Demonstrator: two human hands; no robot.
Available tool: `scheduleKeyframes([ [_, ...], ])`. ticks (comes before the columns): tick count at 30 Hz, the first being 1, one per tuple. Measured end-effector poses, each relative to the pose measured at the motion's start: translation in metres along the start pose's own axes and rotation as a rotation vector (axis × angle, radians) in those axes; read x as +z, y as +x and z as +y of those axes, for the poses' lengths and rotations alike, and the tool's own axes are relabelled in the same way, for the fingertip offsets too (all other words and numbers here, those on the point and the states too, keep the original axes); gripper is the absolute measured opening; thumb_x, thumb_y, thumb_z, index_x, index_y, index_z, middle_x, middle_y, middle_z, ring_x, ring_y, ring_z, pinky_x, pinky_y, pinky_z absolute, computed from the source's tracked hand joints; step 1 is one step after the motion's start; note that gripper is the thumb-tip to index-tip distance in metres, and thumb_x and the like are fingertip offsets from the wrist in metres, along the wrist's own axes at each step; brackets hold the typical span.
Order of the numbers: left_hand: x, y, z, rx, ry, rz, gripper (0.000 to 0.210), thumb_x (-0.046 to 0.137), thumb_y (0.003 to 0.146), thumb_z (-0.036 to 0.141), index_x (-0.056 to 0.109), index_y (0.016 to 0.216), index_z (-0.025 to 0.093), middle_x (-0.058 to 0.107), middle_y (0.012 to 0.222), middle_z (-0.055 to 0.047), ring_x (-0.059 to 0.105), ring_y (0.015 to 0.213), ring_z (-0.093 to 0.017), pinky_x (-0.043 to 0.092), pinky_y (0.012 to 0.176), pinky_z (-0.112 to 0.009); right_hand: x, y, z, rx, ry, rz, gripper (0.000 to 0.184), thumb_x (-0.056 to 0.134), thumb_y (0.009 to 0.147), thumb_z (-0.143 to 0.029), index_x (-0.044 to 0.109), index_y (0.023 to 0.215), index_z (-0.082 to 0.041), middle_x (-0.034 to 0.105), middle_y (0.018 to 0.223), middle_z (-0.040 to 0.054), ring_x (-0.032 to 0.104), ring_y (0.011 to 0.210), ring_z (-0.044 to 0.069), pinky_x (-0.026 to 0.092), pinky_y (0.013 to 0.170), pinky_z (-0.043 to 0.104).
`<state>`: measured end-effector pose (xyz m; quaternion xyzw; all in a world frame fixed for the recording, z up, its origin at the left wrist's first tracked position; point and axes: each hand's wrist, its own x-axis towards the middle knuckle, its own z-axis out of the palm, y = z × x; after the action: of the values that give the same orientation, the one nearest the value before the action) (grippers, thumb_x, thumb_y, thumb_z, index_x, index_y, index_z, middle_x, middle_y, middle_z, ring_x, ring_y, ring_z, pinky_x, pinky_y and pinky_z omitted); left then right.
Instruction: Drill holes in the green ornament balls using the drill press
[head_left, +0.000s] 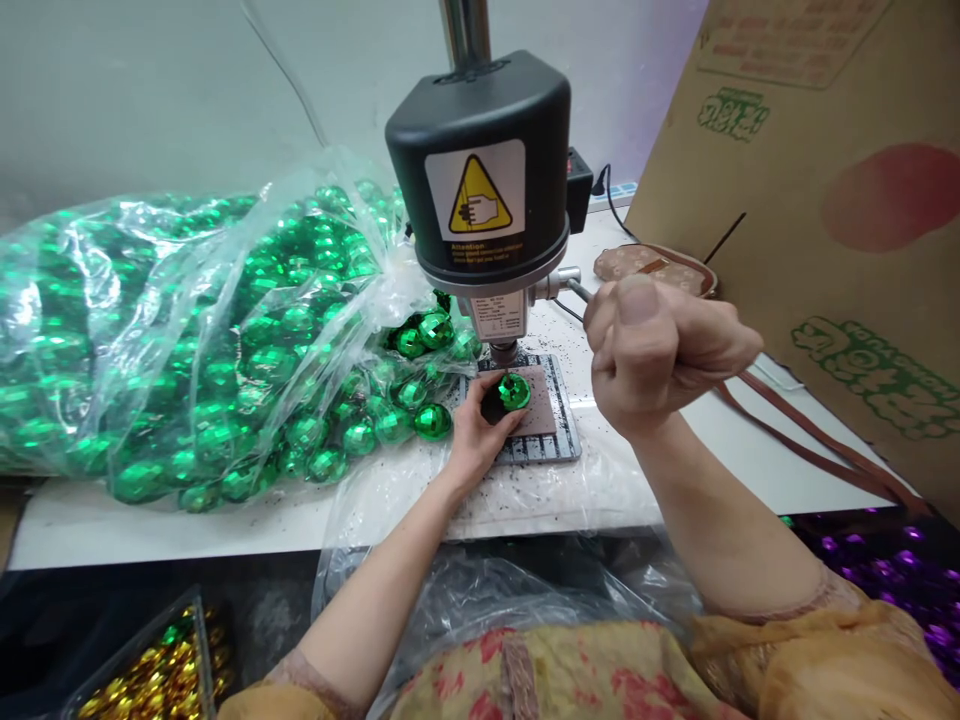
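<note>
Under the chuck of a small black drill press point(480, 165), my left hand point(480, 420) steadies a shiny green bauble point(514, 392) on the slotted metal base plate point(568, 430). Thumb and fingers pinch the bauble from both sides, and its top looks broken or cut open, with the drill tip right above or in it; I cannot tell which. My right hand point(660, 345) is closed in a fist round the end of the press's feed lever point(577, 290), to the right of the motor head. Most of the lever is hidden by that fist.
A large clear bag of green faceted baubles point(187, 340) lies on the left, spilling several near the plate. Dark shavings dot the white table point(600, 480). Behind on the right are a brown pouch point(652, 265) and a cardboard box point(840, 200). Gold baubles point(150, 680) sit below left.
</note>
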<state>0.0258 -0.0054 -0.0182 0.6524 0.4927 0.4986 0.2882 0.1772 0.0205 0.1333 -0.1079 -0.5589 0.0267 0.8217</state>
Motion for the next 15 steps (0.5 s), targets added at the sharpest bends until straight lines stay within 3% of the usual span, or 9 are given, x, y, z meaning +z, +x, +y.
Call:
scheduleKeyframes([
  [15, -0.001, -0.002, 0.009, -0.008, -0.015, -0.017, 0.052, 0.082, 0.079, 0.030, 0.059, 0.125, 0.023, 0.069, 0.123, -0.008, 0.066, 0.118, -0.025, 0.052, 0.103, -0.041, -0.008, -0.013, 0.006, -0.186, 0.021, -0.056, 0.052, 0.056, 0.088, -0.010, 0.018, 0.053, -0.019, 0.021, 0.041, -0.0077, 0.027, 0.032, 0.002, 0.023, 0.035, 0.024],
])
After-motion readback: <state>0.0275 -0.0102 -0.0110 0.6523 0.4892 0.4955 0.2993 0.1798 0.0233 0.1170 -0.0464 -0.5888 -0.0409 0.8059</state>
